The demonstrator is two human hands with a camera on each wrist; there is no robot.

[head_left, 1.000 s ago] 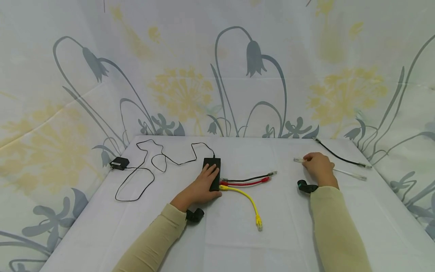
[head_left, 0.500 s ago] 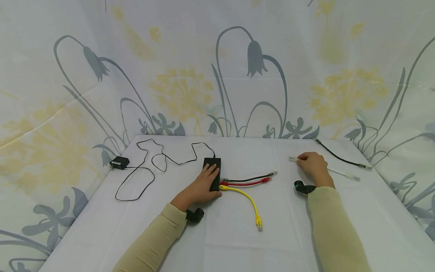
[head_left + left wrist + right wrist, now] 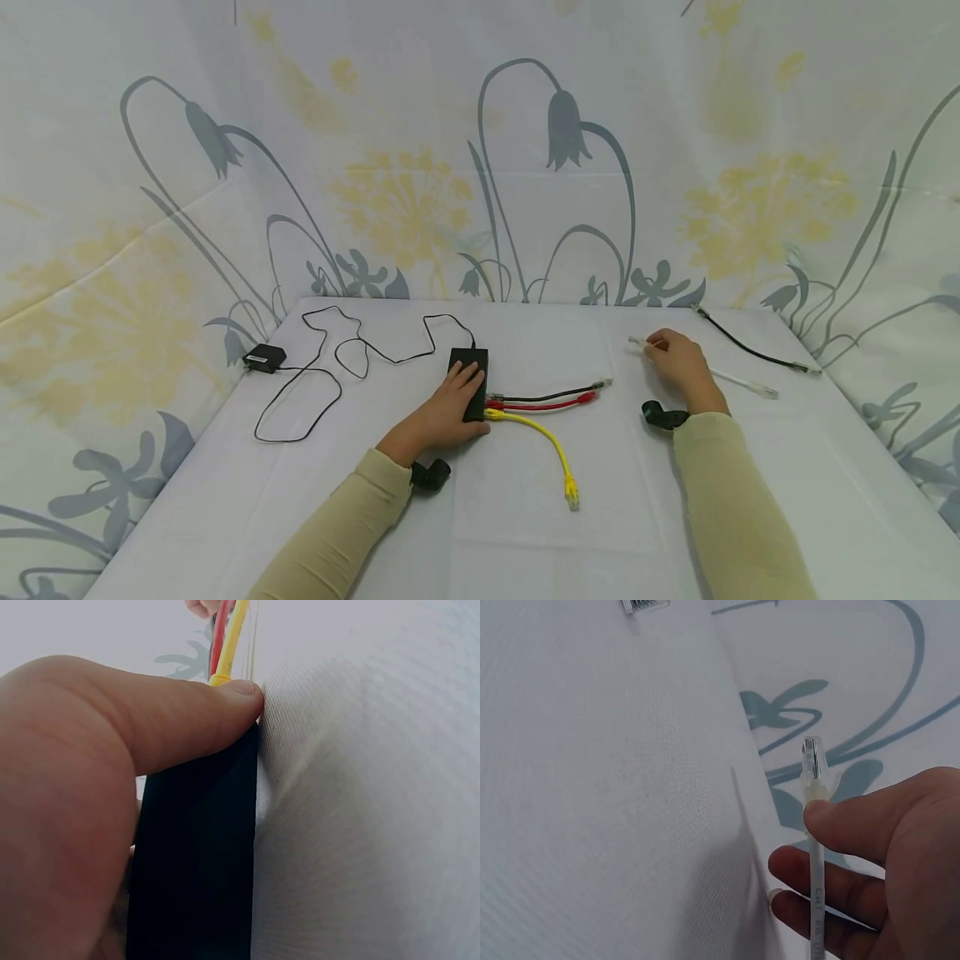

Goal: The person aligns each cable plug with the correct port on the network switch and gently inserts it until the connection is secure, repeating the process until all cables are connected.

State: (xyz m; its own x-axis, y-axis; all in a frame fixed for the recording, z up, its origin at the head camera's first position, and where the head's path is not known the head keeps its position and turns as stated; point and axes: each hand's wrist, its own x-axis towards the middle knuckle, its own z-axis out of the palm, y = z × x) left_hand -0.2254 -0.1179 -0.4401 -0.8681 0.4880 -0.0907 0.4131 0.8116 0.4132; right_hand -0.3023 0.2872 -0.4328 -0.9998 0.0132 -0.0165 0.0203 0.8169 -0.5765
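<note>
My left hand (image 3: pixel 442 412) rests on a black network switch (image 3: pixel 474 408), fingers spread straight across its top. In the left wrist view the thumb (image 3: pixel 187 712) lies along the switch's near side, by a yellow cable. My right hand (image 3: pixel 678 367) pinches a white Ethernet cable (image 3: pixel 742 382) just behind its clear plug (image 3: pixel 814 761), between thumb and fingers. The plug points leftward toward the switch, and the cable's other end trails right of the hand. A black cable (image 3: pixel 551 395), a red cable (image 3: pixel 543 407) and a yellow cable (image 3: pixel 551 442) run from the switch's right side.
Another black cable (image 3: pixel 750 346) lies at the back right. A power adapter (image 3: pixel 265 358) sits at the left, its thin looping cord (image 3: pixel 337 398) running to the back of the switch. White cloth (image 3: pixel 525 542) covers the table; a flower-patterned curtain (image 3: pixel 420 108) hangs behind.
My right hand has moved left and slightly back, carrying the white Ethernet cable toward the switch. The left hand and the switch have stayed where they were.
</note>
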